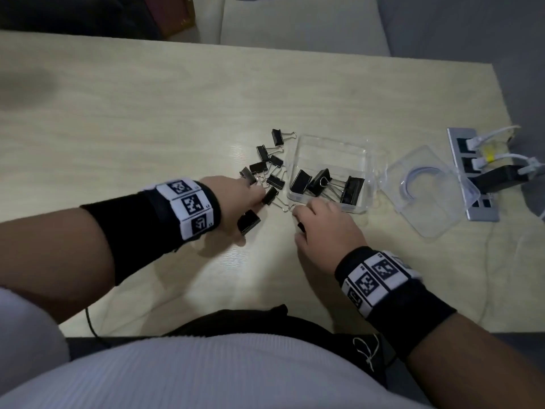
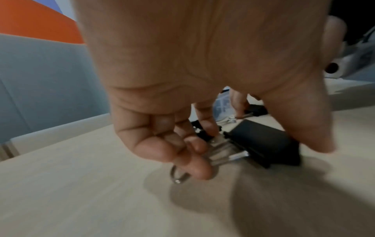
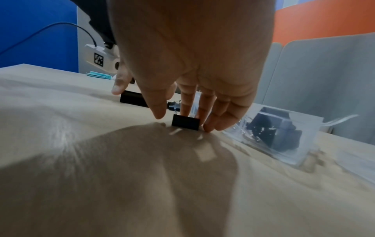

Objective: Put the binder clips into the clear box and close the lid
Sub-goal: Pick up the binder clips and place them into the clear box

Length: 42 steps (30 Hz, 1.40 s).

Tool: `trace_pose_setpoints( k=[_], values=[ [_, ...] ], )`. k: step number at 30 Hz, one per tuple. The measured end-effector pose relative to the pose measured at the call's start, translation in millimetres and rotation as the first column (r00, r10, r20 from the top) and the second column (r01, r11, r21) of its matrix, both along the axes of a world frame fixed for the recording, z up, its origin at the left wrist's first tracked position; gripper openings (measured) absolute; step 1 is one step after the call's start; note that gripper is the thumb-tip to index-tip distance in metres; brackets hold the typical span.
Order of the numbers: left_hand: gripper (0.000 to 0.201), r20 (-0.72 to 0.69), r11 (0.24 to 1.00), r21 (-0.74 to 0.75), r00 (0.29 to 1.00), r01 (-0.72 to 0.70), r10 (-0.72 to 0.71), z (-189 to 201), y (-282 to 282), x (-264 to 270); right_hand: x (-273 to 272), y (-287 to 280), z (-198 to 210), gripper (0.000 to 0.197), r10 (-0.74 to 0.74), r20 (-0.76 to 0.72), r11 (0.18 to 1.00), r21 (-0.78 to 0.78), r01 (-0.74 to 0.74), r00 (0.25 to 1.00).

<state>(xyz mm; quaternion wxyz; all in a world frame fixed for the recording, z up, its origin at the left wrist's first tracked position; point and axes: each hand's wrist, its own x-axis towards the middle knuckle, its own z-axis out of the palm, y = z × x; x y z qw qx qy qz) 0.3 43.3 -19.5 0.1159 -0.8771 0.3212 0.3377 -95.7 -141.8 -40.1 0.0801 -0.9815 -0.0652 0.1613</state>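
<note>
The person leans over a pale wooden table (image 1: 147,119) with both hands down among the binder clips. The left hand (image 1: 236,202) has its fingers (image 2: 178,154) curled over the wire handles of a large black clip (image 2: 263,142), which lies flat on the table under the palm; the thumb reaches down on the clip's other side. The right hand (image 1: 324,228) is spread, fingers pointing down, and its fingertips (image 3: 211,126) touch a small black clip (image 3: 185,123) standing on the wood (whether they have actually pinched it, I cannot tell). Just beyond the left hand, a loose scatter of small clips (image 1: 269,166) lies on the table, left of the clear box (image 1: 330,143). The box sits open just beyond the right hand, and three larger black clips (image 1: 327,184) lie in its near end. Its clear lid (image 1: 427,208) lies flat on the table to the right of the box, apart from it. Farther right, at the table's edge, a grey socket strip (image 1: 483,214) has white cables and a black adapter plugged into it.
</note>
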Motion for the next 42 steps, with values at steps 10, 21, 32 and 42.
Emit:
trace_pose_setpoints(
  k=[10,21,32,42],
  values=[
    [0.065,-0.010,1.000,0.012,1.000,-0.007,0.007,3,-11,-2,5,-26,18,0.015,-0.176,0.279,0.980,0.140,0.141,0.944],
    [0.054,-0.116,0.775,-0.558,0.952,-0.298,0.282,49,-94,36,27,-57,14,0.035,-0.187,0.136,0.982,-0.013,0.191,0.973],
    [0.064,-0.001,0.910,-0.385,0.987,-0.151,0.163,26,-118,37,23,-67,13,0.041,-0.264,0.157,0.965,0.057,0.258,0.952],
    [0.039,0.027,0.935,-0.355,0.999,-0.010,0.021,34,-119,33,29,-66,14,0.043,-0.326,0.125,0.942,0.123,0.312,0.937]
  ],
)
